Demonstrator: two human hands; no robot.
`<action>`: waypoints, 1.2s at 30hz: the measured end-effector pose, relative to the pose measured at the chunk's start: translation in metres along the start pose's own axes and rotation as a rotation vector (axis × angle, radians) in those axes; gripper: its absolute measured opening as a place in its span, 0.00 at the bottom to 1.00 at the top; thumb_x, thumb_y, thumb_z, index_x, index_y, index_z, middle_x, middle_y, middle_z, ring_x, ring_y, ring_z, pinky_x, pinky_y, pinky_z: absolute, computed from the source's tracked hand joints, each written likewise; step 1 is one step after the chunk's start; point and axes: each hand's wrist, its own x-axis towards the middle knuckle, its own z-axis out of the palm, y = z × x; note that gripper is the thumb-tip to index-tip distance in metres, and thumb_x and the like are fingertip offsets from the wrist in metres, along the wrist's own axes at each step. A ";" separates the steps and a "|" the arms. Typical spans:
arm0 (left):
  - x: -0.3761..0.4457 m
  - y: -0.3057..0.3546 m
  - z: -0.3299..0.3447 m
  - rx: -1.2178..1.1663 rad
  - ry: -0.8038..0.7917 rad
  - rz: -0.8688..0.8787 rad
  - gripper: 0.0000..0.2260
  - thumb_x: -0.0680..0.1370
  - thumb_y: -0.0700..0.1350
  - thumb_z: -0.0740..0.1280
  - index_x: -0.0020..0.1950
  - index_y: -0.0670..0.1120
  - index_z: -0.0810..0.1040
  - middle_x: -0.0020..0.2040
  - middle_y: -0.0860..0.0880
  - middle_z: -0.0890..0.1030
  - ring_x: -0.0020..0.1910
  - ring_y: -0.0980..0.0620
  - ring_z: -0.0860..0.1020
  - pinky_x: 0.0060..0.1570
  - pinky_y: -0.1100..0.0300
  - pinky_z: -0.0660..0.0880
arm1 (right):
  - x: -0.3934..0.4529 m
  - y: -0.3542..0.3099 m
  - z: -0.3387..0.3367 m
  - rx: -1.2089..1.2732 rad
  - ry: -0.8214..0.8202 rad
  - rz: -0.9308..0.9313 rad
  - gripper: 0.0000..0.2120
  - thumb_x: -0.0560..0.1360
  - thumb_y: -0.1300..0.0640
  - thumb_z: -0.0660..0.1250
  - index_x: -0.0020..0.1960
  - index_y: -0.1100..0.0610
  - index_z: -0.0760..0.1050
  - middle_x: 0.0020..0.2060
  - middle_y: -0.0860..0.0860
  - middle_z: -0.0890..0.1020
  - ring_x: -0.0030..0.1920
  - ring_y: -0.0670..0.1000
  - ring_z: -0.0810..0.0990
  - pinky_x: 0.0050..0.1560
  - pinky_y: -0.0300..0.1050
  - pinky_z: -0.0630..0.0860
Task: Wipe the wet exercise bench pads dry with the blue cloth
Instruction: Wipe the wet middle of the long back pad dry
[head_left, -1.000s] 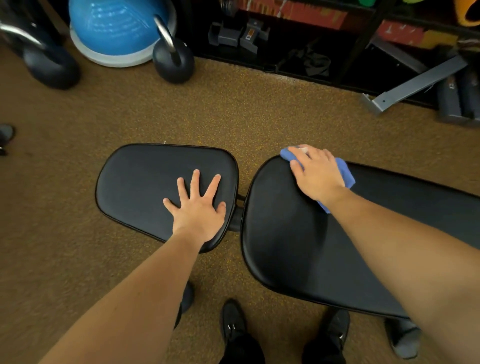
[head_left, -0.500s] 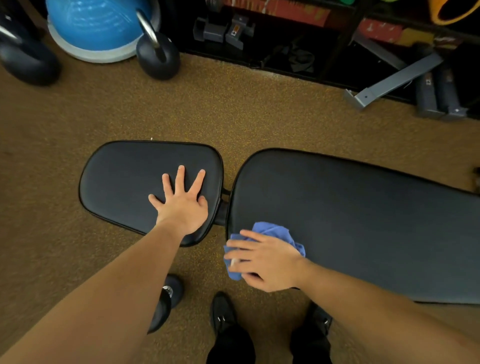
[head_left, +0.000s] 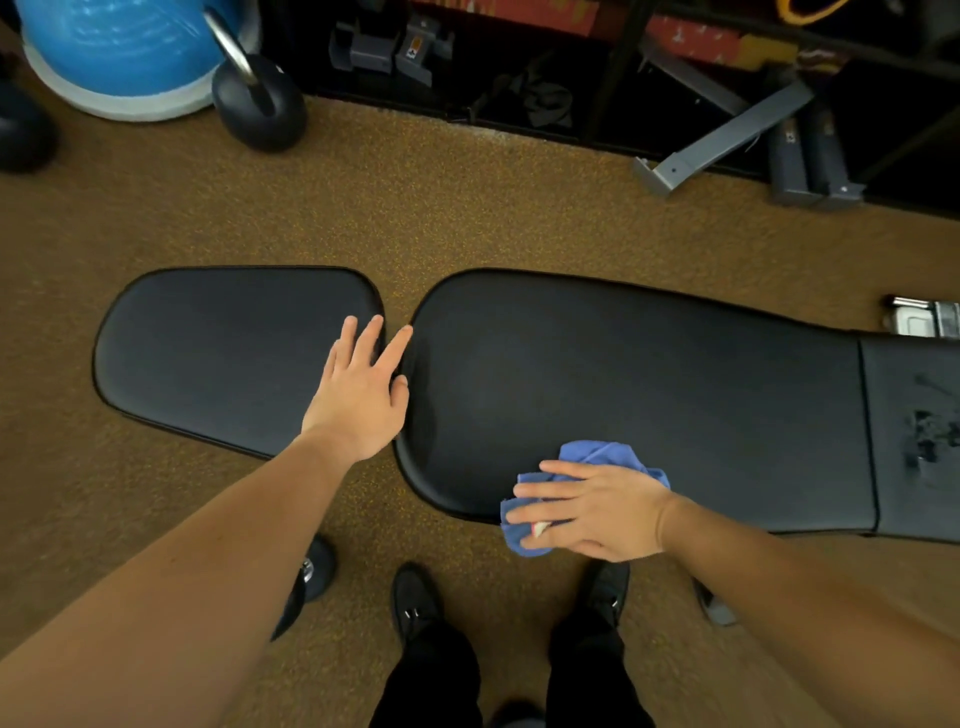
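My right hand (head_left: 597, 512) presses the blue cloth (head_left: 592, 457) flat at lower centre, now further along the long pad (head_left: 649, 374); my left hand (head_left: 361, 395), fingers spread and holding nothing, has slid to the seat pad (head_left: 223, 348) edge.

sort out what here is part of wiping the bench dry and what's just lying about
Part of the job:
- blue cloth, under the right hand
- long back pad
- short seat pad, with the left hand flat on it

Just lying about:
- kettlebell
- blue balance dome
- grey metal bar
- dumbbell on the floor
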 end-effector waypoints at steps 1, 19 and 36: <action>0.000 0.007 0.003 -0.008 0.001 0.009 0.27 0.85 0.51 0.53 0.82 0.56 0.47 0.83 0.48 0.47 0.80 0.46 0.38 0.78 0.48 0.45 | -0.009 0.002 0.002 -0.029 0.007 0.033 0.19 0.84 0.48 0.56 0.73 0.42 0.68 0.78 0.44 0.63 0.80 0.52 0.52 0.78 0.56 0.49; -0.002 0.004 0.006 -0.286 0.103 -0.212 0.25 0.85 0.45 0.54 0.82 0.51 0.53 0.82 0.46 0.52 0.81 0.45 0.42 0.79 0.49 0.46 | 0.099 -0.019 -0.007 0.063 0.116 0.332 0.23 0.85 0.44 0.51 0.80 0.43 0.56 0.80 0.48 0.57 0.80 0.53 0.50 0.78 0.60 0.49; 0.019 0.035 0.019 -0.137 0.008 -0.019 0.26 0.85 0.48 0.54 0.82 0.51 0.52 0.82 0.51 0.52 0.81 0.51 0.44 0.78 0.55 0.48 | 0.060 0.180 -0.042 0.126 0.278 1.081 0.22 0.83 0.44 0.52 0.75 0.46 0.65 0.66 0.53 0.76 0.66 0.57 0.72 0.70 0.55 0.62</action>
